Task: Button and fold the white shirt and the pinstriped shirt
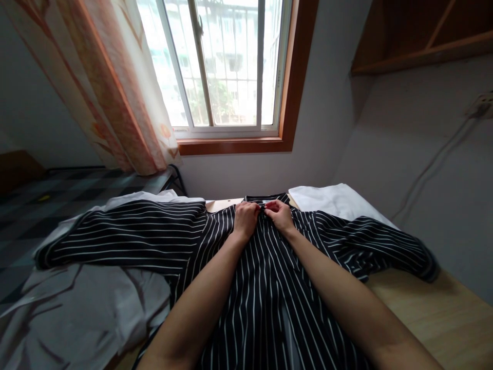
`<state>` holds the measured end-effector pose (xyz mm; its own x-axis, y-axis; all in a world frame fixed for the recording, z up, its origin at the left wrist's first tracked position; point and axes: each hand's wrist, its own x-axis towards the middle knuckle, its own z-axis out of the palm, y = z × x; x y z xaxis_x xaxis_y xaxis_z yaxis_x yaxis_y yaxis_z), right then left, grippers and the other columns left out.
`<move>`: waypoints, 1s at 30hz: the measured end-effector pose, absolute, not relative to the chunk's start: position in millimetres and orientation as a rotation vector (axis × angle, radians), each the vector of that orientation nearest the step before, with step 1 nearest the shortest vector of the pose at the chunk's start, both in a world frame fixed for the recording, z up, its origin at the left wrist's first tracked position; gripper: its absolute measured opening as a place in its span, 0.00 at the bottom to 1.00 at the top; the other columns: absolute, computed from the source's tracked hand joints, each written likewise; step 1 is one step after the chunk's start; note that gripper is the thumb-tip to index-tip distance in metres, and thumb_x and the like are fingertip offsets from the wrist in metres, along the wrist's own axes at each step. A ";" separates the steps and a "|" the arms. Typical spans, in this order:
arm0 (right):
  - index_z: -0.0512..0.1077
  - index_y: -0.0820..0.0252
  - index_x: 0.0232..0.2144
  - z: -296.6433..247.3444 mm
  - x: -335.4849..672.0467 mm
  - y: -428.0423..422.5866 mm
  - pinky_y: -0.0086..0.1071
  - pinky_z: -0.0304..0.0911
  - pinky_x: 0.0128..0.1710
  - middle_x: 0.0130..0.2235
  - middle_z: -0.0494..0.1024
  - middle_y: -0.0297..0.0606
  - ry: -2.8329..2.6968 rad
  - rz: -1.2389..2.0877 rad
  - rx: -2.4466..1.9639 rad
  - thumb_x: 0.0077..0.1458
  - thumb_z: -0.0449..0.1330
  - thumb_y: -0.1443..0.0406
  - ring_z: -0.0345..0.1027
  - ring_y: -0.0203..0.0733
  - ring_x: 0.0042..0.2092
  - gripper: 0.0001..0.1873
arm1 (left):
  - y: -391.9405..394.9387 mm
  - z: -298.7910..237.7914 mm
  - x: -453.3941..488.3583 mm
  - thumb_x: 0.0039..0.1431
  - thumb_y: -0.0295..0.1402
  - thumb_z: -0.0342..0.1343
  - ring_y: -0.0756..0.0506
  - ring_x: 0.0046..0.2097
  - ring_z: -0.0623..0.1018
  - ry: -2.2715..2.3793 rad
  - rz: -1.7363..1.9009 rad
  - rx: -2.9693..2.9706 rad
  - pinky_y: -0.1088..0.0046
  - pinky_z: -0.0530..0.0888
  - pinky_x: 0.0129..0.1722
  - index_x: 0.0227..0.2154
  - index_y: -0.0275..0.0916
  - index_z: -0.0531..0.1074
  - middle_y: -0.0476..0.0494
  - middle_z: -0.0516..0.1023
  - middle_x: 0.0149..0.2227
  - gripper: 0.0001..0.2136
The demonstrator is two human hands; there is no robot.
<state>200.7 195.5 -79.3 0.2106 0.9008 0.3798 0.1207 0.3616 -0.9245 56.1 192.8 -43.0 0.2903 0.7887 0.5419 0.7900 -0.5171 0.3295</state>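
Note:
A black shirt with white stripes (pixel 254 288) lies spread out face up, its sleeves stretched to both sides and its collar (pixel 265 197) at the far end. Both my hands meet at the front opening just below that collar. My left hand (pixel 245 218) is closed, thumb and fingers pinching the shirt's edge. Close beside it, my right hand (pixel 280 216) pinches the other edge of the opening. The fingertips nearly touch, and any button between them is too small to make out. Lower down, the shirt front parts slightly.
Under the shirt is a light wooden table (pixel 435 308). White cloth (pixel 331 200) lies behind the right sleeve, and a pale garment (pixel 92 308) at the left. A bed with a checked cover (pixel 92 182), a curtain (pixel 111 87) and a window (pixel 227 61) stand beyond.

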 end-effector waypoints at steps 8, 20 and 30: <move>0.74 0.60 0.30 -79.3 201.4 196.1 0.37 0.71 0.41 0.32 0.81 0.38 -1.271 0.715 -1.087 0.42 0.64 0.65 0.76 0.43 0.36 0.09 | 189.5 -43.9 54.1 0.60 0.32 0.56 0.39 0.45 0.71 -1.416 -1.031 -2.378 0.57 0.61 0.48 0.32 0.42 0.78 0.42 0.79 0.38 0.06; 0.73 0.59 0.30 -76.4 202.9 194.5 0.36 0.71 0.40 0.32 0.80 0.36 -1.332 0.721 -1.066 0.42 0.62 0.66 0.75 0.41 0.35 0.08 | 192.1 -44.9 51.6 0.59 0.29 0.57 0.40 0.43 0.73 -1.343 -1.089 -2.480 0.58 0.64 0.49 0.33 0.41 0.79 0.44 0.81 0.35 0.05; 0.67 0.55 0.29 -58.7 198.8 177.4 0.34 0.68 0.37 0.29 0.77 0.32 -1.554 0.396 -1.196 0.46 0.59 0.67 0.73 0.40 0.31 0.05 | 202.0 -45.6 49.3 0.52 0.24 0.60 0.46 0.36 0.78 -1.575 -1.432 -2.634 0.67 0.74 0.45 0.30 0.41 0.81 0.46 0.80 0.32 0.07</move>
<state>198.8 177.4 -58.7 0.0892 0.8379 0.5385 0.4778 0.4384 -0.7613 49.3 202.0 -45.6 0.2218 0.8154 0.5347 0.6099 -0.5438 0.5764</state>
